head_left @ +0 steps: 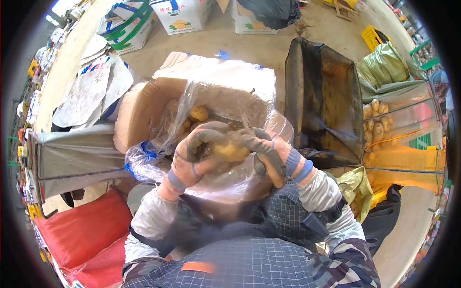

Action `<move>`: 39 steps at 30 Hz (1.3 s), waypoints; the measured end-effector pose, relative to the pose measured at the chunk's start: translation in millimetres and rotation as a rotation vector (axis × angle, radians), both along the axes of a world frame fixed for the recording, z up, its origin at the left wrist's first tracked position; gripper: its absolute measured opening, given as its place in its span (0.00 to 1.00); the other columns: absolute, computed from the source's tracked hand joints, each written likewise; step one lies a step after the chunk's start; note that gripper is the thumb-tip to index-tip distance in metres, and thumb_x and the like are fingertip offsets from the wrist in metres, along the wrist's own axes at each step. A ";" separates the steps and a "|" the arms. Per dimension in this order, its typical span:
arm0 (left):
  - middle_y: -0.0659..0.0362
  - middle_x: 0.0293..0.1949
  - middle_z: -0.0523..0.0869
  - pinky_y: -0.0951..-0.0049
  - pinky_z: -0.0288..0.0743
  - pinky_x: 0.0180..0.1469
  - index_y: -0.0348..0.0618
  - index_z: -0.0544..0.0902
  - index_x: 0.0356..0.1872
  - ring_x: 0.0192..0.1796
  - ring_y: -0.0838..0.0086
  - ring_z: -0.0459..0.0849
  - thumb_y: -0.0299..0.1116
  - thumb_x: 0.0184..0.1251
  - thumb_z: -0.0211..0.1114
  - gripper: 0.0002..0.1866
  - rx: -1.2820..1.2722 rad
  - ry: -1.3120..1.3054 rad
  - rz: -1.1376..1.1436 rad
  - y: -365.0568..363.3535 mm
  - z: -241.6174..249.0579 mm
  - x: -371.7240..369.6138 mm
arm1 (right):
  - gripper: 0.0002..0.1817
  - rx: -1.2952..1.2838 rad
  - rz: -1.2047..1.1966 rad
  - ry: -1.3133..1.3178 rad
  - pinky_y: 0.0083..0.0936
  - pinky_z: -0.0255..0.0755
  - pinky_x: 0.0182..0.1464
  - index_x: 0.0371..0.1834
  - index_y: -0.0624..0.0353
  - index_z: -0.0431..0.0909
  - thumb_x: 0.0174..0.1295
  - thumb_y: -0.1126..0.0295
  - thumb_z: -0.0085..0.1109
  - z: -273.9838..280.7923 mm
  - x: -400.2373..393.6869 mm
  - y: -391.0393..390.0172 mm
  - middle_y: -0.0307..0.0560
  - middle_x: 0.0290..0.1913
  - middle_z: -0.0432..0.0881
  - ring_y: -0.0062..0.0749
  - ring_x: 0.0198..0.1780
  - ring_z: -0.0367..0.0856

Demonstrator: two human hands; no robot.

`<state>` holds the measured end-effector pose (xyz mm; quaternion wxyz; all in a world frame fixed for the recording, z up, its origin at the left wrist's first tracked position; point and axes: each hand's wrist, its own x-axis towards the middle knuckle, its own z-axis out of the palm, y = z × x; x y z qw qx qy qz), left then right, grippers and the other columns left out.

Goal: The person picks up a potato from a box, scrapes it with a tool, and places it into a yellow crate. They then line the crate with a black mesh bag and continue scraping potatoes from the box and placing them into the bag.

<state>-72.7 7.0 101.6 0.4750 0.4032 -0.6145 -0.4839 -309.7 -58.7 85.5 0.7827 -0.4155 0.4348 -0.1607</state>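
Observation:
Two gloved hands meet over an open cardboard box [132, 113] lined with clear plastic. A yellow potato [231, 151], slightly blurred, is between them. My left hand [196, 152] curls around the potato's left side, its dark-coated fingers over the top. On the other side, the fingers of my right hand [269, 152] close against the potato's right end. Below the hands, clear plastic film [225, 185] spreads over the near side of the box. More potatoes, one of them a yellow potato [198, 114], lie inside the box, partly covered by film.
To the right stands a dark-lined crate [324, 96], with a rack of bagged potatoes [378, 122] beyond it. Flattened cardboard [91, 96] and a grey sack [79, 161] are at left, above a red sack [91, 230]. White printed cartons [180, 17] line the back.

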 end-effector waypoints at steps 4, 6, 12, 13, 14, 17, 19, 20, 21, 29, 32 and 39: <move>0.52 0.61 0.77 0.66 0.67 0.68 0.39 0.73 0.62 0.64 0.66 0.74 0.31 0.58 0.72 0.30 0.088 0.159 0.098 8.7 -13.5 5.2 | 0.48 -0.019 -0.136 0.009 0.29 0.79 0.54 0.72 0.62 0.65 0.53 0.47 0.77 -7.8 17.6 19.7 0.55 0.59 0.80 0.37 0.57 0.80; 0.54 0.59 0.77 0.67 0.66 0.68 0.39 0.70 0.66 0.64 0.67 0.74 0.31 0.59 0.72 0.33 0.122 0.125 0.182 14.0 -7.6 1.3 | 0.46 -0.465 -0.168 0.168 0.32 0.77 0.59 0.72 0.63 0.65 0.54 0.56 0.77 -41.8 28.0 29.6 0.57 0.58 0.80 0.40 0.57 0.80; 0.53 0.55 0.77 0.69 0.73 0.61 0.37 0.72 0.61 0.58 0.70 0.76 0.33 0.60 0.72 0.29 0.187 0.033 0.407 10.0 -35.0 26.9 | 0.42 -0.516 -0.162 0.053 0.33 0.77 0.60 0.72 0.65 0.63 0.58 0.60 0.75 -16.7 54.7 27.9 0.57 0.57 0.80 0.39 0.57 0.81; 0.53 0.54 0.78 0.69 0.73 0.61 0.37 0.73 0.59 0.57 0.70 0.76 0.33 0.60 0.72 0.28 0.175 0.017 0.456 8.5 -39.2 25.5 | 0.40 -0.348 -0.150 0.013 0.32 0.77 0.59 0.71 0.65 0.65 0.59 0.58 0.73 -15.3 57.3 26.5 0.55 0.57 0.80 0.36 0.57 0.81; 0.53 0.53 0.78 0.67 0.72 0.61 0.36 0.74 0.57 0.56 0.69 0.77 0.34 0.62 0.70 0.24 0.096 -0.001 0.473 10.2 -43.0 22.0 | 0.38 -0.175 -0.149 -0.018 0.30 0.76 0.59 0.69 0.65 0.67 0.61 0.57 0.72 -13.1 60.3 25.1 0.53 0.57 0.81 0.34 0.56 0.81; 0.52 0.49 0.78 0.68 0.72 0.58 0.36 0.75 0.54 0.52 0.65 0.77 0.32 0.60 0.72 0.23 -0.214 -0.168 0.396 5.5 -34.5 17.3 | 0.36 0.009 -0.115 -0.196 0.28 0.74 0.59 0.68 0.64 0.69 0.63 0.55 0.69 -19.3 66.6 22.3 0.49 0.57 0.81 0.31 0.55 0.80; 0.49 0.50 0.78 0.67 0.72 0.57 0.36 0.76 0.53 0.52 0.62 0.78 0.29 0.62 0.69 0.20 -0.270 -0.275 0.403 2.6 -20.9 14.7 | 0.33 -0.024 -0.121 -0.215 0.27 0.72 0.61 0.68 0.63 0.69 0.64 0.58 0.68 -12.5 67.9 17.7 0.48 0.57 0.80 0.31 0.56 0.79; 0.50 0.49 0.79 0.68 0.73 0.56 0.36 0.76 0.52 0.51 0.64 0.79 0.29 0.63 0.67 0.18 -0.309 -0.311 0.415 -1.7 -19.8 14.6 | 0.32 -0.041 -0.119 -0.230 0.27 0.72 0.61 0.68 0.63 0.69 0.64 0.60 0.68 -10.0 70.5 15.7 0.47 0.57 0.80 0.31 0.56 0.79; 0.51 0.48 0.81 0.68 0.73 0.55 0.37 0.77 0.51 0.51 0.65 0.79 0.29 0.64 0.66 0.15 -0.347 -0.349 0.425 -4.0 -19.9 16.1 | 0.32 -0.012 -0.122 -0.243 0.27 0.71 0.62 0.68 0.63 0.69 0.64 0.61 0.67 -10.6 72.0 15.9 0.47 0.57 0.80 0.31 0.56 0.79; 0.53 0.45 0.84 0.72 0.75 0.53 0.37 0.81 0.49 0.48 0.72 0.81 0.33 0.74 0.57 0.12 0.087 0.227 0.525 -39.2 -65.7 49.0 | 0.38 0.020 -0.111 -0.434 0.23 0.79 0.54 0.70 0.60 0.67 0.53 0.75 0.68 -14.4 68.8 -0.4 0.48 0.59 0.77 0.32 0.58 0.78; 0.51 0.53 0.82 0.68 0.74 0.58 0.38 0.80 0.57 0.54 0.67 0.80 0.39 0.71 0.62 0.20 -0.071 -0.090 0.445 -39.7 -65.0 64.1 | 0.40 -0.219 -0.090 -0.396 0.24 0.77 0.60 0.71 0.60 0.66 0.50 0.78 0.68 -8.3 75.3 -5.3 0.49 0.61 0.75 0.34 0.62 0.77; 0.48 0.43 0.86 0.67 0.76 0.50 0.35 0.79 0.52 0.46 0.63 0.85 0.40 0.67 0.65 0.20 0.137 -0.322 0.274 -28.4 -22.1 42.2 | 0.43 -0.524 -0.094 -0.217 0.30 0.66 0.71 0.73 0.64 0.63 0.52 0.74 0.72 -59.9 84.2 2.7 0.56 0.67 0.72 0.38 0.67 0.73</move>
